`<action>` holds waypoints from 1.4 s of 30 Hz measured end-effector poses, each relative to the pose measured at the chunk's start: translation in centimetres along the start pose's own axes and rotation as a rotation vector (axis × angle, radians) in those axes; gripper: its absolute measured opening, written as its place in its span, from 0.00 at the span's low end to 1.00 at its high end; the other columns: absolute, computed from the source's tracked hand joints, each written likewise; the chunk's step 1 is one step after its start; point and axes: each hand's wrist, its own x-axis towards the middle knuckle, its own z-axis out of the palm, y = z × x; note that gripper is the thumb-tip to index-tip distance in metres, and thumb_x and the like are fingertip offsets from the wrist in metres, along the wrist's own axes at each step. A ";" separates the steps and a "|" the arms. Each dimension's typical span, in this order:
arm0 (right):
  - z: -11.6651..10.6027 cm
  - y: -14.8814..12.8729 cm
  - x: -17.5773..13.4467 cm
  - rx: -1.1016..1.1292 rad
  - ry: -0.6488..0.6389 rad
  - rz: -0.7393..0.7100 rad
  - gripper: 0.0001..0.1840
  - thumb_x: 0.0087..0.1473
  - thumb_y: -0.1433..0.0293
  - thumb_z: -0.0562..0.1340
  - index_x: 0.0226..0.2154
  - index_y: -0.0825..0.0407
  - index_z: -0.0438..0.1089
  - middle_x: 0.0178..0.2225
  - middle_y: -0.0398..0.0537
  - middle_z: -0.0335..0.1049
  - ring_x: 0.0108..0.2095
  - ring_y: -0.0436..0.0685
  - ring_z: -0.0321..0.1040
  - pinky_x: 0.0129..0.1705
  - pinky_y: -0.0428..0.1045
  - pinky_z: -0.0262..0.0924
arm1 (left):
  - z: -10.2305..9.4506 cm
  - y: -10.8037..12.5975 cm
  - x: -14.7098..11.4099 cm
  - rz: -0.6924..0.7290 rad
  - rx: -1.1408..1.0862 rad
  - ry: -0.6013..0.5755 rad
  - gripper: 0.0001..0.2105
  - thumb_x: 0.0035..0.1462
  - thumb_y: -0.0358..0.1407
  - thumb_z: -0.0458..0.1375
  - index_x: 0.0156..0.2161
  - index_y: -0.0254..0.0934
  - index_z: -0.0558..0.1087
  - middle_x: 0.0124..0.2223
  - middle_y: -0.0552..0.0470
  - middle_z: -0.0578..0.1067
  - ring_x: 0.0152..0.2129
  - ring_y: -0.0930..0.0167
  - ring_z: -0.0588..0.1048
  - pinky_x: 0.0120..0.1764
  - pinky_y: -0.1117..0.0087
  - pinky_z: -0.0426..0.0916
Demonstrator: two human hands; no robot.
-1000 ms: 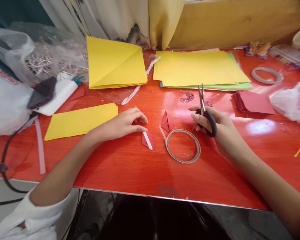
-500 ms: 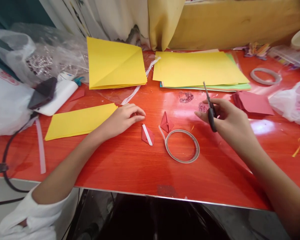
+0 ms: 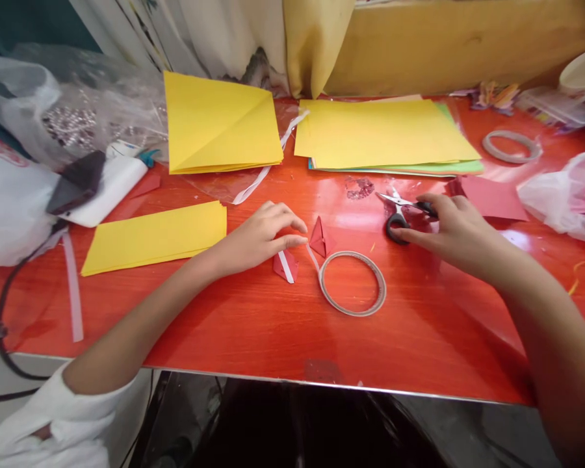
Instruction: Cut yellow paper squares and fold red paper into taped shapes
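My right hand [image 3: 461, 227] has its thumb and fingers on the two black handles of a pair of scissors [image 3: 400, 203]. The blades are spread and point left, at or just above the table. My left hand [image 3: 263, 237] reaches right with thumb and index finger apart, nothing visible between them. Its thumb tip is close to the loose end of a tape roll [image 3: 383, 286], which lies flat. Below that thumb is a folded red paper piece [image 3: 292, 269] with a white strip across it, partly hidden. A second folded red paper piece [image 3: 320, 235] lies right of my left fingertips.
Yellow folded sheets [image 3: 156, 237] lie left, with more yellow paper [image 3: 224, 123] and a paper stack [image 3: 380, 133] behind. Red paper squares [image 3: 492, 198], another tape roll [image 3: 511, 156] and a plastic bag [image 3: 565, 188] are at the right. A phone [image 3: 78, 182] sits far left.
The scissors have gone from upright in my right hand to lying level with blades spread. My left hand has moved right, toward the tape's loose end, and now partly covers the striped red piece.
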 end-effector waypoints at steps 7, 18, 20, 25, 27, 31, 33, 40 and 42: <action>-1.5 -4.8 -2.0 -0.080 0.347 -0.196 0.16 0.58 0.63 0.56 0.40 0.57 0.73 0.41 0.59 0.69 0.44 0.62 0.63 0.47 0.54 0.57 | 0.1 -0.1 1.7 0.179 0.116 -0.219 0.11 0.56 0.44 0.57 0.36 0.37 0.71 0.40 0.50 0.69 0.40 0.68 0.63 0.44 0.67 0.57; -0.5 -10.5 -6.0 0.098 -0.224 -0.427 0.18 0.59 0.62 0.54 0.20 0.52 0.62 0.20 0.44 0.65 0.21 0.52 0.61 0.22 0.47 0.46 | -2.0 1.8 0.9 0.114 -0.049 0.037 0.10 0.56 0.40 0.57 0.30 0.35 0.68 0.32 0.54 0.71 0.30 0.74 0.68 0.36 0.73 0.61; -1.2 -10.3 -5.8 0.218 -0.266 -0.336 0.21 0.61 0.60 0.50 0.20 0.52 0.61 0.17 0.42 0.60 0.17 0.49 0.56 0.20 0.46 0.43 | -2.1 1.8 0.9 0.064 -0.056 0.101 0.10 0.55 0.41 0.58 0.29 0.35 0.69 0.30 0.55 0.72 0.29 0.75 0.69 0.35 0.73 0.60; -3.2 -10.0 -5.5 0.410 -0.241 -0.123 0.20 0.61 0.55 0.48 0.26 0.50 0.60 0.15 0.37 0.56 0.15 0.48 0.53 0.20 0.44 0.46 | -1.6 2.1 1.1 -0.111 -0.205 0.174 0.12 0.53 0.44 0.59 0.28 0.36 0.70 0.27 0.57 0.72 0.25 0.76 0.67 0.29 0.74 0.58; -3.3 -9.7 -5.4 0.351 -0.211 -0.070 0.17 0.60 0.54 0.49 0.30 0.50 0.60 0.18 0.38 0.59 0.18 0.49 0.56 0.21 0.45 0.49 | -1.5 2.3 1.1 -0.149 -0.249 0.201 0.13 0.52 0.45 0.60 0.27 0.36 0.70 0.26 0.57 0.72 0.25 0.76 0.67 0.29 0.74 0.58; -2.6 -9.4 -5.5 0.198 -0.250 -0.144 0.17 0.61 0.56 0.46 0.33 0.50 0.60 0.23 0.42 0.64 0.20 0.51 0.58 0.23 0.47 0.49 | -1.4 2.0 1.0 -0.198 -0.263 0.198 0.14 0.51 0.46 0.60 0.27 0.36 0.71 0.27 0.57 0.72 0.26 0.76 0.68 0.29 0.73 0.59; -2.4 -9.1 -5.2 0.172 -0.281 -0.200 0.19 0.61 0.55 0.47 0.31 0.50 0.62 0.26 0.44 0.67 0.22 0.52 0.61 0.24 0.48 0.51 | -1.4 1.8 0.9 -0.206 -0.251 0.167 0.13 0.53 0.46 0.59 0.28 0.36 0.71 0.28 0.57 0.72 0.27 0.75 0.68 0.30 0.73 0.59; -2.1 -3.0 -1.4 -0.111 0.221 -0.061 0.22 0.55 0.59 0.58 0.45 0.58 0.68 0.44 0.63 0.68 0.43 0.65 0.64 0.42 0.54 0.56 | -1.2 1.4 0.5 0.119 0.178 0.261 0.11 0.60 0.42 0.52 0.32 0.37 0.68 0.33 0.52 0.73 0.31 0.72 0.69 0.38 0.68 0.61; -2.1 -0.9 -0.4 -0.117 0.007 -0.006 0.23 0.54 0.57 0.57 0.42 0.58 0.70 0.38 0.63 0.69 0.36 0.63 0.65 0.37 0.54 0.56 | -1.2 1.5 0.4 0.225 0.353 0.303 0.10 0.61 0.40 0.50 0.34 0.37 0.68 0.34 0.51 0.73 0.33 0.69 0.68 0.42 0.65 0.60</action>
